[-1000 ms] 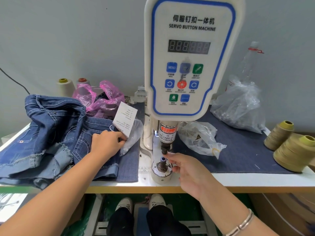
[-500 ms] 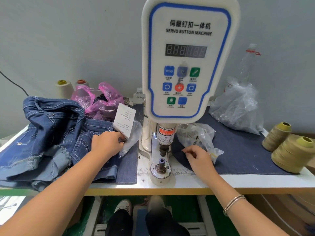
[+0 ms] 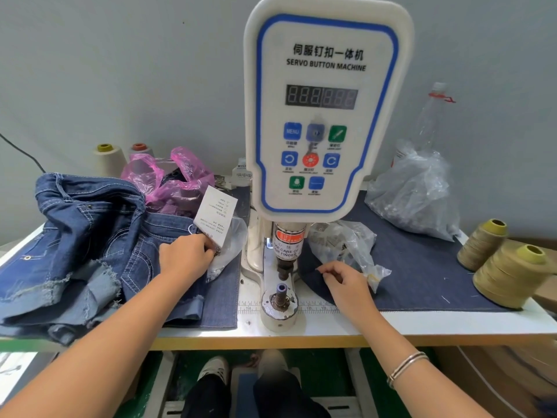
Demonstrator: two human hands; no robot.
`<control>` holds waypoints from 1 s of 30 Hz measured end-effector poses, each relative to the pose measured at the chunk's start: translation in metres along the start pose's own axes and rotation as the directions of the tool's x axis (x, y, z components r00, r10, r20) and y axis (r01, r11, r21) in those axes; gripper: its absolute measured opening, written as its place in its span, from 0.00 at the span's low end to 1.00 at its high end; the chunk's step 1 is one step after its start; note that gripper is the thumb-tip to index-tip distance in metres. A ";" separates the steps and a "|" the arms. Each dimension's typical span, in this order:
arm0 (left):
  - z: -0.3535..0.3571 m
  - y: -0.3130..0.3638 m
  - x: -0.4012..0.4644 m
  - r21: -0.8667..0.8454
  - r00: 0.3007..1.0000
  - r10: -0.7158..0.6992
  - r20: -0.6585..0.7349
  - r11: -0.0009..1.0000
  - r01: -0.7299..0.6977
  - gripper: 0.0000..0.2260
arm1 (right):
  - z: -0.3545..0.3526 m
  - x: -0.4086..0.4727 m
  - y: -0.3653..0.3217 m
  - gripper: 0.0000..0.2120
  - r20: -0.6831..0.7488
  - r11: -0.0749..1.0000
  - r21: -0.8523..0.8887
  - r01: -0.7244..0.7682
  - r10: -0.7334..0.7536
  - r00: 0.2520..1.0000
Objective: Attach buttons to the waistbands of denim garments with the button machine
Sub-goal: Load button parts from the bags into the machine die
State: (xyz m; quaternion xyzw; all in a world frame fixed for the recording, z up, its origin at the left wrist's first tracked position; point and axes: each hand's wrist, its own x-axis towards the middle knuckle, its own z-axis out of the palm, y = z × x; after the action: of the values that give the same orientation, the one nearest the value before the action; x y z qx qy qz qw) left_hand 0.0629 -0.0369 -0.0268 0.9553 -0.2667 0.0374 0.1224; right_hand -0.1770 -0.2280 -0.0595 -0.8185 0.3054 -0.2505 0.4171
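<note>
At the centre of the white worktable (image 3: 422, 324) stands the white, blue-trimmed servo button machine (image 3: 327, 116), its dark punch directly above the round metal lower die (image 3: 279, 300), which carries a small purple-tipped post.

Left of the machine lies a pile of dark blue denim garments with frayed hems (image 3: 90, 251). The left hand (image 3: 187, 257) rests on the top garment at its right edge, fingers curled down at the waistband beside a white printed paper tag (image 3: 215, 217) and a small clear plastic bag (image 3: 232, 245). The fingertips appear to pinch the fabric, though they are partly hidden.

Right of the die, the right hand (image 3: 343, 282) lies palm down on the dark blue denim mat (image 3: 422, 273), fingers bent with thumb and forefinger drawn close together at the mat surface; whether they hold a button cannot be determined. A silver bracelet (image 3: 405, 368) circles that wrist.

Just behind the right hand sits a crumpled clear plastic bag of small parts (image 3: 346, 245). Two olive thread cones (image 3: 506, 273) stand at the table's right edge.
</note>
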 end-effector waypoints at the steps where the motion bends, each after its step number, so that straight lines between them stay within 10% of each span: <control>1: 0.000 -0.001 0.000 -0.004 1.000 0.009 -0.001 1.000 -0.009 0.09 | 0.000 0.000 0.000 0.15 -0.001 1.000 -0.001 0.003 -0.003 1.000; 13: 0.001 0.008 -0.007 0.040 0.994 0.087 -0.059 0.996 -0.085 0.10 | 0.002 0.000 0.002 0.15 0.000 1.000 0.006 0.002 -0.002 1.000; 30: -0.007 -0.009 -0.014 -0.408 0.997 0.064 -0.036 0.910 -0.073 0.09 | 0.001 0.001 0.006 0.13 0.006 1.000 0.025 0.003 -0.003 1.000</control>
State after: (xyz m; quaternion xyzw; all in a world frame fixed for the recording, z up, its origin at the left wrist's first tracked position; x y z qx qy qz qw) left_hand 0.0556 -0.0209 -0.0236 0.8982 -0.3005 -0.0047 0.3209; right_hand -0.1775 -0.2304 -0.0647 -0.8144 0.2997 -0.2527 0.4278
